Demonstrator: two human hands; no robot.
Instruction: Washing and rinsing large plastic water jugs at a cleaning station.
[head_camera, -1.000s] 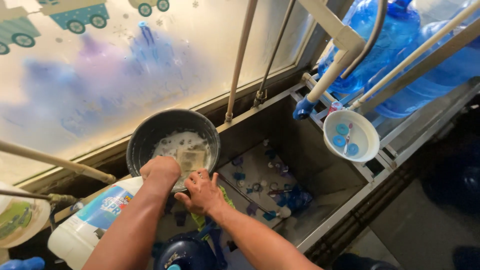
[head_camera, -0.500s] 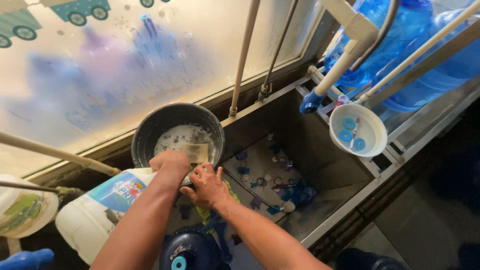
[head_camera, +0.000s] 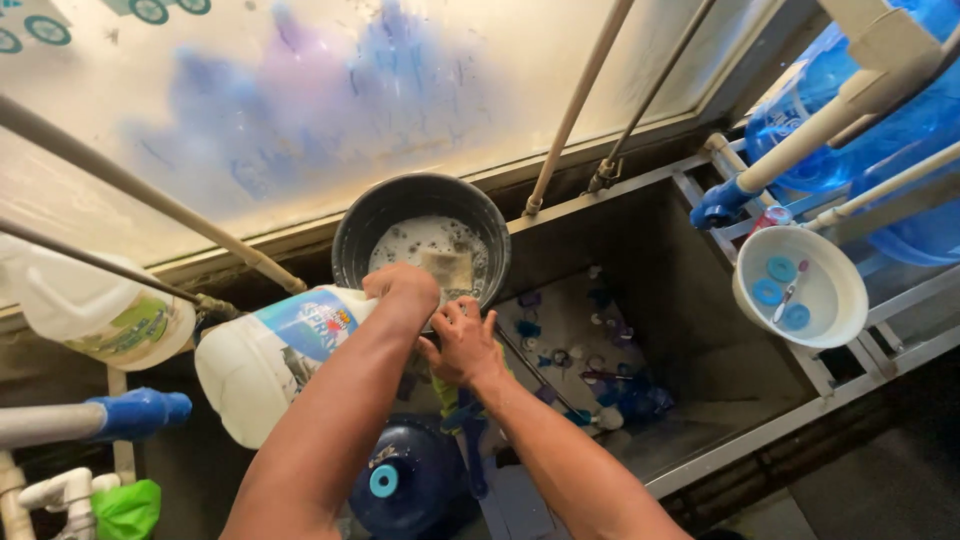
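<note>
My left hand (head_camera: 402, 287) is curled shut on the near rim of the one dark bowl (head_camera: 372, 228) of soapy water above the sink (head_camera: 690, 300). My right hand (head_camera: 462, 343), fingers bent, grips a yellow-green cloth (head_camera: 447, 398) just below. Two white jugs (head_camera: 265, 360) lie left; one blue bottle (head_camera: 405, 485) stands below.

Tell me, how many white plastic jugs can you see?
2: one jug lies tipped beside the left hand near the dark bowl; another at far left. Others may be hidden.
</note>
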